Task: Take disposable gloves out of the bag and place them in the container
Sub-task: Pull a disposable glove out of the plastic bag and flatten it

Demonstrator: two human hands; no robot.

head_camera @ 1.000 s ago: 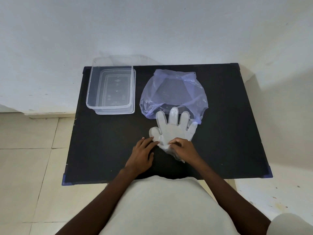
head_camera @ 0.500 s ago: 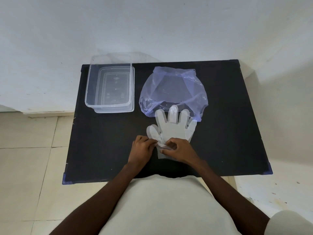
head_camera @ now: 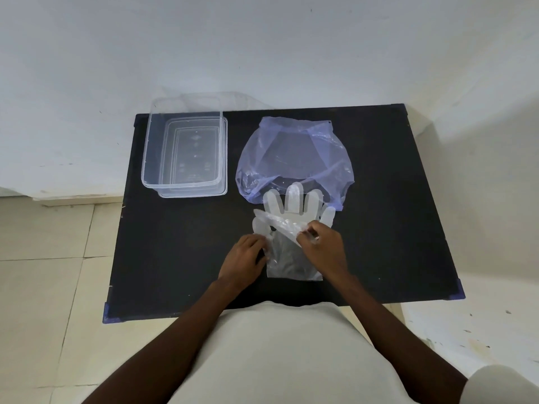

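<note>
A stack of clear disposable gloves (head_camera: 293, 207) lies flat on the black table (head_camera: 175, 258), fingers pointing away, just in front of the pale purple bag (head_camera: 294, 158). My right hand (head_camera: 322, 246) pinches the cuff of the top glove (head_camera: 284, 225) and has folded it up over the palm area. My left hand (head_camera: 245, 258) presses on the left edge of the glove underneath (head_camera: 291, 263), whose cuff lies flat. The clear rectangular container (head_camera: 183, 150) sits at the table's back left with nothing in it.
The table stands against a white wall, with tiled floor on the left and right. The bag's open mouth faces me and overlaps the gloves' fingertips. Bare table surface lies between the container and my hands.
My right hand has peeled the top glove's cuff up and away from me, uncovering the glove beneath. My left hand has stayed at the left edge.
</note>
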